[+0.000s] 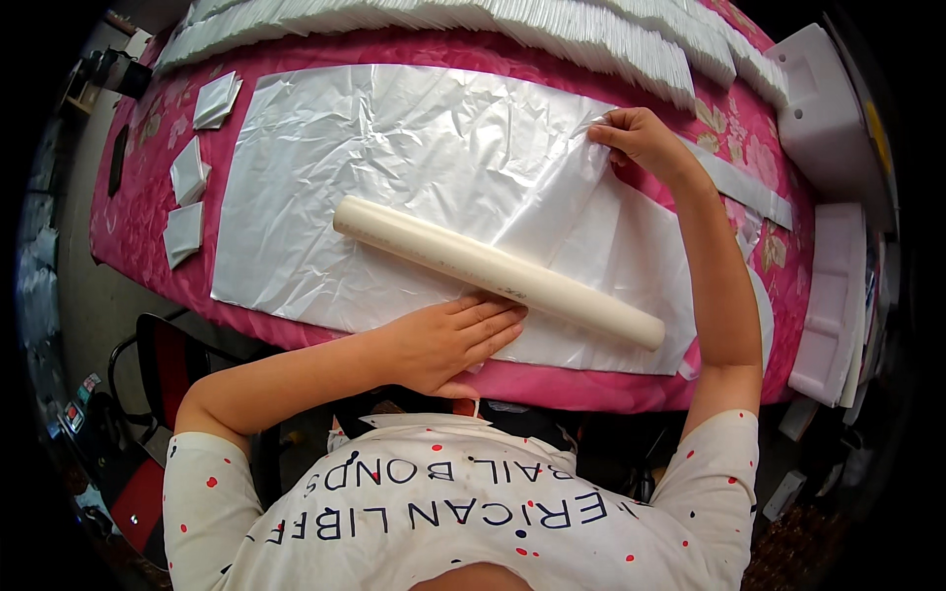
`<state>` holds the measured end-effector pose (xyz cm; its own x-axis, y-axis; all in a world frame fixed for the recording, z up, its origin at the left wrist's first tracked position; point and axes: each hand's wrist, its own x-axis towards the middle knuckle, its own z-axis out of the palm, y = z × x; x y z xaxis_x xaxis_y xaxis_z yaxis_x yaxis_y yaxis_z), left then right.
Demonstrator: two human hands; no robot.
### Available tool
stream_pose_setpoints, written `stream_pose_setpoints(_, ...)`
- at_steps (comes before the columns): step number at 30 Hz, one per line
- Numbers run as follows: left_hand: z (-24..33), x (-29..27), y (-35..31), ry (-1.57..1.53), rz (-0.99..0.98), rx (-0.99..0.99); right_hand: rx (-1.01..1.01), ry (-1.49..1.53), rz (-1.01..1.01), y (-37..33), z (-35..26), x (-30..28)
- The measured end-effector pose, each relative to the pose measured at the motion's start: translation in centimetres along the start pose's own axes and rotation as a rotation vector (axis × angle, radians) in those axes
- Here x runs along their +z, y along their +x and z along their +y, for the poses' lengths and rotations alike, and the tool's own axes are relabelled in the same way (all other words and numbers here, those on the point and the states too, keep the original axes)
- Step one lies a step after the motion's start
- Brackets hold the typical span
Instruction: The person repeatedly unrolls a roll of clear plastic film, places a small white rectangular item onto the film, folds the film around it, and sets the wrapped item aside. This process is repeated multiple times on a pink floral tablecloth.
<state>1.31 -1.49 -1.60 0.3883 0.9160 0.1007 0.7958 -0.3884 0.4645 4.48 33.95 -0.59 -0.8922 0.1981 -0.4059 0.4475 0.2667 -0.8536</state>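
Note:
A large silvery-white plastic sheet [296, 177] lies wrinkled over the table. Across it, slanting down to the right, rests a cream-coloured tube [493, 271]. My left hand [463, 340] is laid flat on the sheet's near edge, fingers stretched out, just below the tube's middle. At the sheet's far right, my right hand [636, 138] pinches its edge between thumb and fingers and lifts it a little. Below that hand, more of the whitish sheet [641, 241] spreads to the right, partly under my forearm.
Long rows of stacked white folded pieces [473, 25] line the far edge. Small folded white packets [187, 172] sit at the left on the pink floral tablecloth [266, 325]. White foam boxes [823, 108] stand at the right. A red-and-black chair [163, 364] is at the lower left.

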Motion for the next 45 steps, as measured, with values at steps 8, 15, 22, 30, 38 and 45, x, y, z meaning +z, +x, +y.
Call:
stream_pose_setpoints(8,0.4,1.2,-0.3,0.093,-0.055,-0.034,0.130,0.014,0.025,-0.9,-1.8,-1.1)
stream_pose_setpoints(15,1.2,1.9,-0.3,0.077,-0.008,-0.079,-0.207,-0.075,0.331,-7.1,-3.3,4.6)
stream_pose_setpoints(22,3.0,3.7,-0.1,0.166,-0.002,-0.192,-0.437,-0.690,0.359,-13.5,-2.4,17.5)
stream_pose_setpoints(30,3.6,3.9,-0.2,0.165,0.026,-0.219,-0.138,-0.777,0.746,-13.2,2.2,8.1)
stream_pose_setpoints(38,1.2,1.0,-0.8,0.000,0.014,-0.099,-0.281,-0.710,0.732,-16.0,1.8,8.7)
stream_pose_setpoints(45,4.1,4.5,0.1,0.234,0.012,-0.259,-0.584,-0.842,0.432,-13.2,-1.2,16.0)
